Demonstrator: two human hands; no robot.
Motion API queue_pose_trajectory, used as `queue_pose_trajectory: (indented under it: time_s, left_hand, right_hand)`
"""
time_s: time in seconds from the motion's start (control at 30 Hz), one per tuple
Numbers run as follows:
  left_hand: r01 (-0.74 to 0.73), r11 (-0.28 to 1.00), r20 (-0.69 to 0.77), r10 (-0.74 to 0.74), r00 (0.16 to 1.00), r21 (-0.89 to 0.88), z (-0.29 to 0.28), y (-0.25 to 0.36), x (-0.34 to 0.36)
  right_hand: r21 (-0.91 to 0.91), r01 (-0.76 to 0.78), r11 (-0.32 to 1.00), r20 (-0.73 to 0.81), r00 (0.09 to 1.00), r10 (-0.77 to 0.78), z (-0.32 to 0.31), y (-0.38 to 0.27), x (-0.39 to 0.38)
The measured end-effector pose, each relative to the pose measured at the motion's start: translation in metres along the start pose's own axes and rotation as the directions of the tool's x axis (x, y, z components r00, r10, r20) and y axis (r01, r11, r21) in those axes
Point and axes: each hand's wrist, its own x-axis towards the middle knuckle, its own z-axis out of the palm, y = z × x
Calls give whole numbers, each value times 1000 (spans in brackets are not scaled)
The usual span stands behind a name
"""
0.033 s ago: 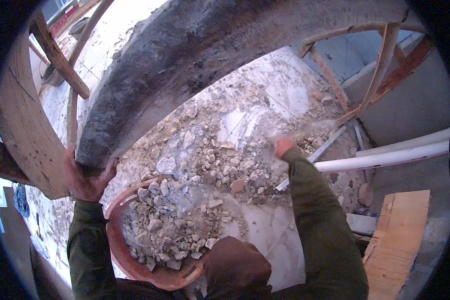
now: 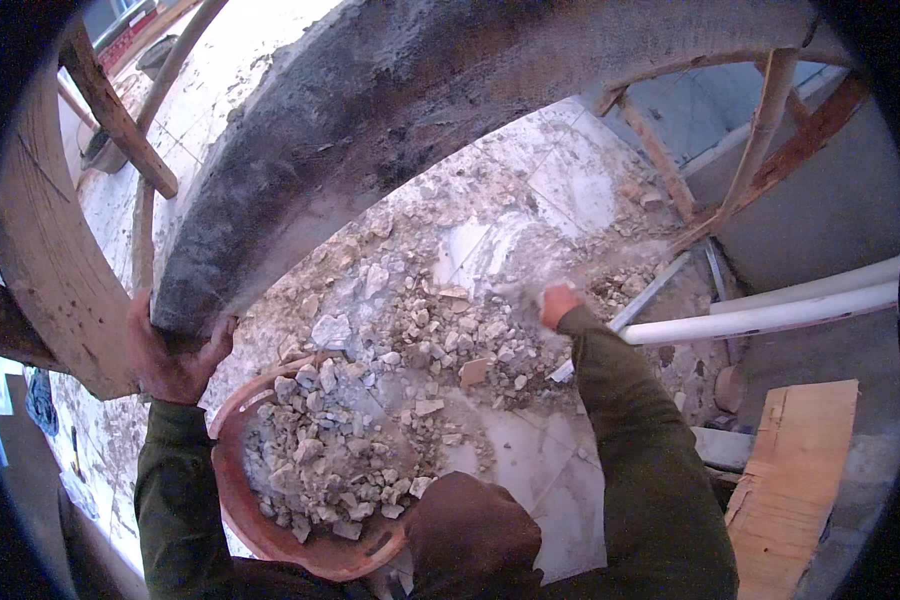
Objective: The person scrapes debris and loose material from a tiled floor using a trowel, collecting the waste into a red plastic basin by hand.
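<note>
My left hand [image 2: 175, 355] grips the lower end of a long dark grey, rough-surfaced beam [image 2: 340, 120], beside a curved wooden board [image 2: 55, 260]. My right hand [image 2: 560, 305] is closed over the rubble-strewn floor, right of the beam; what it holds is too blurred to make out. Loose pale rubble [image 2: 460, 325] lies below both hands, and a reddish shallow tub [image 2: 232, 460] with broken chunks in and around it sits between my forearms.
Timber poles [image 2: 120, 120] stand at upper left and a wooden frame [image 2: 660, 160] at upper right. A white pipe [image 2: 770, 322] and a metal bar [image 2: 660, 290] lie right of my right arm. A plywood piece [image 2: 795, 470] rests at lower right, beside a grey wall [image 2: 800, 230].
My right hand has shifted slightly left and down. My left hand stays on the beam's end.
</note>
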Motion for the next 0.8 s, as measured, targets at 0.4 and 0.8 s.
queue_pose_trajectory:
  time_s: [0.4,0.8]
  left_hand:
    - [322,817,207,-252,945,-479,17,-23,-8]
    - [-20,995,-2,20,1000,-95,9,-2,0]
  right_hand:
    - [36,-61,997,-201,977,67,7,9,-46]
    - [57,-596,801,2,802,597,49,163,-172]
